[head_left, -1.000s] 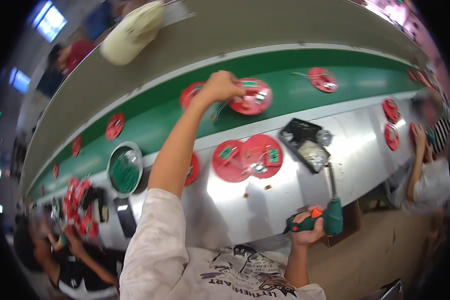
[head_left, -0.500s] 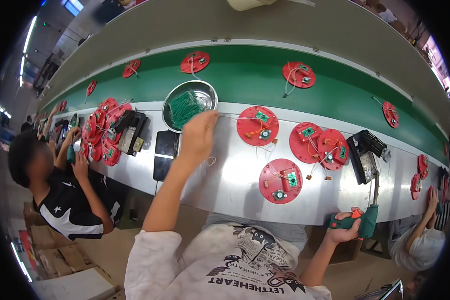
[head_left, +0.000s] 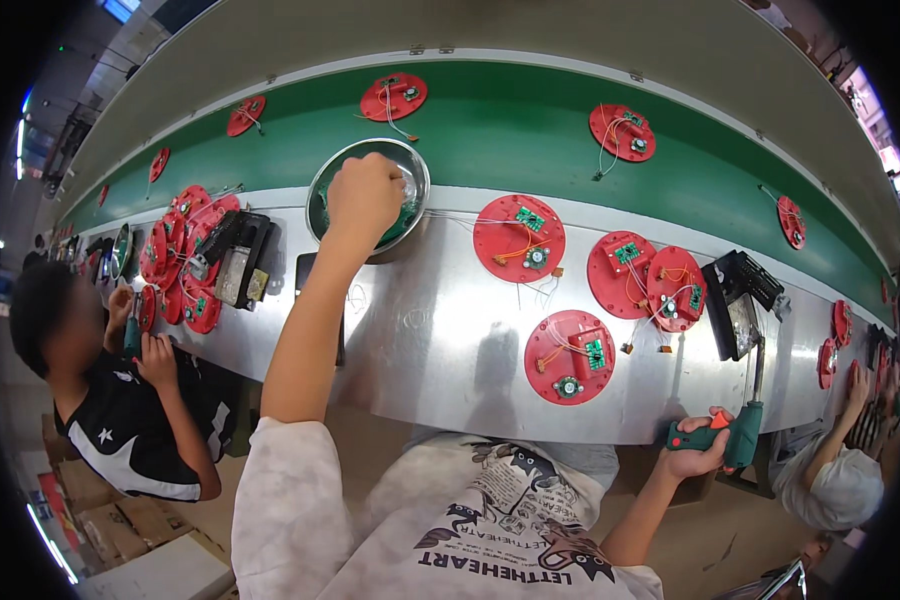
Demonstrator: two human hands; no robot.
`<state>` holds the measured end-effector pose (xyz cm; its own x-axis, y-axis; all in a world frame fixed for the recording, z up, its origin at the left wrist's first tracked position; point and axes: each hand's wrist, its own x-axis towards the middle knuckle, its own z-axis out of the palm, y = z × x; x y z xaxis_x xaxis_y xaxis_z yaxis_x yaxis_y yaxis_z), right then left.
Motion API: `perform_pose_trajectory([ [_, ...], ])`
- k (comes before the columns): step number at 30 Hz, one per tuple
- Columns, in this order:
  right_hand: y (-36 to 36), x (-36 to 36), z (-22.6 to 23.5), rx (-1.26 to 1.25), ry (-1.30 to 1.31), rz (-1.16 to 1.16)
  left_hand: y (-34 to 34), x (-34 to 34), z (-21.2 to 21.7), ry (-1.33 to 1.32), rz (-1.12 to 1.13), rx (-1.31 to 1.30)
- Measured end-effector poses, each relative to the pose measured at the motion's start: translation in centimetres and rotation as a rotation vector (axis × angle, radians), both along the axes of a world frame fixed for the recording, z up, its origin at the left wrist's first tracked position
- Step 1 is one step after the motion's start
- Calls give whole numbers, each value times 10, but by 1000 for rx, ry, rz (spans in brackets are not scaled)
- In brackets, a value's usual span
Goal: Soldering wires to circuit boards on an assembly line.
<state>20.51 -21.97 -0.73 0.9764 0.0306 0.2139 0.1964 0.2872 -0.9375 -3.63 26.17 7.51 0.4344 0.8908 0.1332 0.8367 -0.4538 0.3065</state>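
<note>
While the right hand (head_left: 698, 452) wraps its fingers around a green tool (head_left: 742, 435) at four o'clock from the view's middle, the slim metal shaft points toward twelve. The smooth metal surface (head_left: 440, 350) ends in a bowed near edge before the person's shirt (head_left: 510, 500). Nearer the middle, also at four, a round red disc (head_left: 570, 358) bears a green board and thin wires; shiny open metal spans from it to the left forearm (head_left: 310, 350). At three, two red discs (head_left: 620, 275) lie side by side, then a black open box (head_left: 727, 300) with unclear glossy contents. Another wired disc (head_left: 518, 238) sits between one and two. At eleven, the left hand (head_left: 365, 200) reaches into a round metal bowl (head_left: 425, 190) of green pieces (head_left: 407, 215); its fingers are partly hidden, so I cannot tell their grip. Farthest, at twelve, a flat green strip (head_left: 510, 120) carries spaced discs.
</note>
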Motion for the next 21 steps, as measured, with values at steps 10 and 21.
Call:
perform_pose_trajectory([
  [10,-7,3,-6,49,35,61,11,37,-12,316,137,73],
  [21,-4,1,1,48,1,56,19,43,-22,405,40,49],
])
